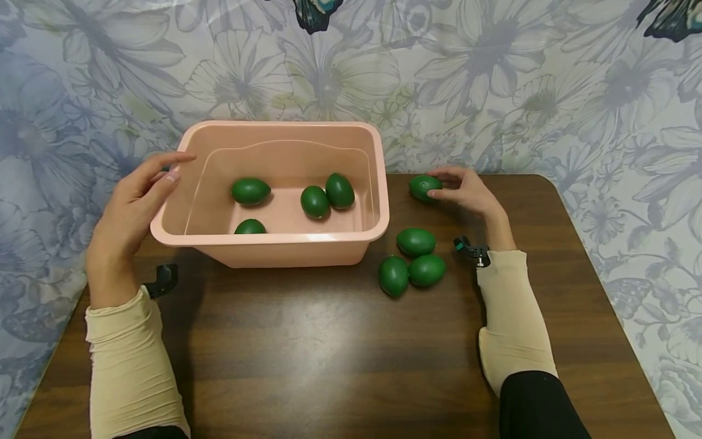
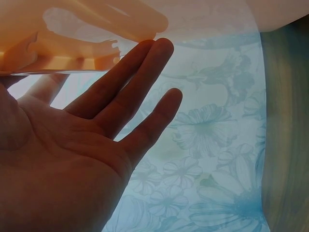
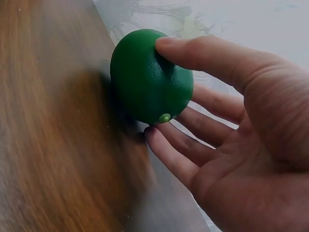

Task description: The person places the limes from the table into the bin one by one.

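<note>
Nearest you on the brown table [image 1: 329, 353], three loose fruits [image 1: 428, 270] lie clustered at the pink tub's [image 1: 285, 251] four o'clock; inside the tub sit four green fruits [image 1: 250, 191]; your left hand [image 1: 128, 207], fingers extended, touches its rim at nine o'clock; your right hand [image 1: 466, 192] pinches another green fruit [image 1: 422, 187] at three o'clock; floral cloth [image 1: 488, 73] fills twelve o'clock beyond.

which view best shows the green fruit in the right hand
The right wrist view: the green fruit looms large, its pale end spot visible. The head view shows it smaller, partly covered by the right hand; the left wrist view doesn't show it.
</note>
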`<act>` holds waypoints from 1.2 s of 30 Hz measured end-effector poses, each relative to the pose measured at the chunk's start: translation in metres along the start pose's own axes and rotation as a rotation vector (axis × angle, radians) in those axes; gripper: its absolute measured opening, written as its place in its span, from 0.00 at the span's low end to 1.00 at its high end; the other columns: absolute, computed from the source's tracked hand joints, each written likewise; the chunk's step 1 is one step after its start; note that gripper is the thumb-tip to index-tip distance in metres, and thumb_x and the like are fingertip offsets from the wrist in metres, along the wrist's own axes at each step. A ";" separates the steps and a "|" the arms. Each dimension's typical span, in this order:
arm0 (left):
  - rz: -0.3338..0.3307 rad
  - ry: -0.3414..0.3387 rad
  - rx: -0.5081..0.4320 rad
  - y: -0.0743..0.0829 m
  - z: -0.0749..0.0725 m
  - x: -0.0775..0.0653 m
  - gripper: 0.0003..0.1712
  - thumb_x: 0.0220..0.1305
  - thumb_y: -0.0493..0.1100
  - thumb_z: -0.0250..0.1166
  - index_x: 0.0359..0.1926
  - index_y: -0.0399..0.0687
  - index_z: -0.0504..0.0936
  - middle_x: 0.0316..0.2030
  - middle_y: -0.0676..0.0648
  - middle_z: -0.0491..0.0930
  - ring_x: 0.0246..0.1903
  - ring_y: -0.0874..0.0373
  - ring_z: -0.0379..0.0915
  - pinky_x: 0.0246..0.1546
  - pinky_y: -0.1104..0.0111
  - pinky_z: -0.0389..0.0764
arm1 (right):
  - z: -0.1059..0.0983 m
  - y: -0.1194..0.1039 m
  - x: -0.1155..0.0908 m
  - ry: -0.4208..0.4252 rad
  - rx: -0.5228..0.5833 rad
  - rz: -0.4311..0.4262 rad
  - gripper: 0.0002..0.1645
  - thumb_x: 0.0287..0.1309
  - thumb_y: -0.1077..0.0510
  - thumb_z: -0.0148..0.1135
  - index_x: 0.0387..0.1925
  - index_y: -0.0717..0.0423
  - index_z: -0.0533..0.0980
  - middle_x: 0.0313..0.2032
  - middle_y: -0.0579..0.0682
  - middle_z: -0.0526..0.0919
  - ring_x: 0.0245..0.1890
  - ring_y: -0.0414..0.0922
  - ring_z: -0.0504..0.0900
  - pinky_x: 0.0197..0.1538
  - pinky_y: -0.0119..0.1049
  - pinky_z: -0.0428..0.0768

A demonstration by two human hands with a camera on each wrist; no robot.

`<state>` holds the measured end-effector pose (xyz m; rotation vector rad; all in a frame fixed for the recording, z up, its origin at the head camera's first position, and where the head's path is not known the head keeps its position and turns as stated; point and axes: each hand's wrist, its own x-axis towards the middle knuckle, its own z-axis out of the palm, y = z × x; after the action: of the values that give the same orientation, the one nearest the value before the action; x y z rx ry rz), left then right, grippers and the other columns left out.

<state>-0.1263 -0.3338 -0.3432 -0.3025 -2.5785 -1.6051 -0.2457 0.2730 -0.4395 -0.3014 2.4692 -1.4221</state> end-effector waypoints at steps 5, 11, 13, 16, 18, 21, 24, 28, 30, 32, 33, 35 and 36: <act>0.005 0.003 0.029 0.002 -0.003 0.000 0.25 0.83 0.46 0.54 0.75 0.50 0.74 0.41 0.45 0.79 0.28 0.63 0.83 0.31 0.75 0.84 | 0.005 -0.001 0.005 -0.024 0.004 -0.022 0.35 0.67 0.53 0.74 0.72 0.53 0.74 0.70 0.55 0.75 0.70 0.53 0.75 0.66 0.44 0.75; 0.022 -0.003 -0.080 0.002 -0.006 0.002 0.25 0.82 0.45 0.55 0.74 0.45 0.74 0.48 0.42 0.80 0.37 0.60 0.84 0.35 0.76 0.84 | 0.010 -0.005 0.007 -0.017 -0.020 -0.049 0.34 0.67 0.54 0.73 0.71 0.55 0.74 0.68 0.56 0.77 0.66 0.54 0.77 0.68 0.48 0.75; 0.033 -0.001 -0.162 0.002 -0.006 0.002 0.25 0.82 0.43 0.56 0.73 0.42 0.75 0.54 0.40 0.80 0.44 0.58 0.84 0.40 0.77 0.84 | 0.011 -0.006 0.008 -0.017 -0.020 -0.063 0.35 0.66 0.55 0.74 0.71 0.57 0.74 0.67 0.57 0.77 0.66 0.55 0.78 0.71 0.50 0.73; 0.038 0.004 -0.290 0.001 -0.005 0.002 0.24 0.81 0.40 0.57 0.72 0.38 0.75 0.62 0.40 0.78 0.52 0.55 0.82 0.44 0.76 0.84 | 0.013 -0.005 0.009 -0.021 -0.013 -0.084 0.35 0.65 0.56 0.74 0.71 0.57 0.74 0.67 0.58 0.77 0.65 0.56 0.79 0.73 0.52 0.72; 0.036 0.010 -0.369 0.002 -0.004 0.003 0.24 0.80 0.38 0.58 0.72 0.35 0.74 0.62 0.39 0.77 0.51 0.54 0.82 0.44 0.74 0.86 | 0.014 -0.004 0.010 -0.020 -0.015 -0.094 0.36 0.65 0.56 0.75 0.71 0.57 0.74 0.67 0.58 0.77 0.64 0.56 0.79 0.73 0.53 0.72; 0.023 0.016 -0.469 0.002 -0.003 0.004 0.24 0.79 0.36 0.58 0.72 0.33 0.73 0.60 0.37 0.77 0.48 0.52 0.85 0.39 0.68 0.89 | 0.015 -0.004 0.010 -0.016 -0.024 -0.099 0.36 0.65 0.55 0.75 0.71 0.56 0.74 0.67 0.58 0.77 0.64 0.57 0.79 0.72 0.55 0.72; 0.015 0.025 -0.549 0.002 -0.001 0.006 0.24 0.80 0.35 0.57 0.72 0.32 0.72 0.61 0.35 0.75 0.48 0.52 0.86 0.37 0.65 0.89 | 0.015 -0.005 0.009 -0.013 -0.030 -0.103 0.36 0.65 0.54 0.74 0.72 0.56 0.73 0.67 0.58 0.76 0.65 0.57 0.79 0.72 0.55 0.72; 0.011 0.037 -0.624 -0.002 0.006 0.008 0.24 0.80 0.36 0.56 0.72 0.32 0.72 0.64 0.35 0.73 0.50 0.50 0.86 0.39 0.64 0.89 | 0.012 -0.003 0.007 -0.014 -0.033 -0.098 0.36 0.66 0.54 0.74 0.71 0.56 0.73 0.68 0.57 0.75 0.67 0.57 0.77 0.74 0.54 0.70; 0.010 0.051 -0.644 -0.005 0.012 0.008 0.24 0.80 0.37 0.56 0.71 0.32 0.72 0.65 0.36 0.73 0.53 0.49 0.84 0.42 0.65 0.89 | 0.010 0.000 0.005 -0.013 -0.043 -0.089 0.36 0.66 0.54 0.74 0.72 0.56 0.73 0.69 0.57 0.74 0.68 0.58 0.76 0.75 0.55 0.69; 0.016 0.075 -0.656 -0.008 0.018 0.009 0.23 0.80 0.37 0.57 0.70 0.31 0.73 0.66 0.36 0.73 0.56 0.48 0.81 0.46 0.66 0.88 | 0.009 0.002 0.003 -0.013 -0.051 -0.082 0.36 0.66 0.55 0.74 0.72 0.57 0.73 0.70 0.58 0.74 0.69 0.59 0.75 0.75 0.55 0.69; 0.019 0.090 -0.662 -0.009 0.020 0.010 0.23 0.79 0.37 0.58 0.69 0.31 0.74 0.65 0.35 0.73 0.57 0.47 0.80 0.48 0.66 0.88 | 0.008 0.003 0.002 -0.014 -0.054 -0.079 0.37 0.66 0.54 0.74 0.72 0.57 0.72 0.70 0.58 0.73 0.69 0.59 0.75 0.75 0.56 0.68; 0.028 0.113 -0.671 -0.011 0.023 0.010 0.23 0.79 0.37 0.58 0.68 0.29 0.74 0.65 0.35 0.74 0.58 0.46 0.78 0.50 0.66 0.86 | 0.009 0.004 0.002 -0.018 -0.058 -0.075 0.37 0.66 0.54 0.74 0.73 0.57 0.72 0.71 0.58 0.73 0.69 0.59 0.75 0.75 0.56 0.69; 0.032 0.121 -0.677 -0.011 0.024 0.010 0.23 0.78 0.36 0.58 0.68 0.29 0.74 0.65 0.35 0.74 0.58 0.46 0.77 0.51 0.66 0.86 | 0.009 0.004 0.002 -0.019 -0.059 -0.076 0.38 0.66 0.54 0.74 0.73 0.57 0.72 0.71 0.58 0.73 0.69 0.59 0.75 0.75 0.56 0.69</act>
<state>-0.1382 -0.3157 -0.3617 -0.2721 -1.8557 -2.3501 -0.2447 0.2671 -0.4471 -0.4237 2.5126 -1.3711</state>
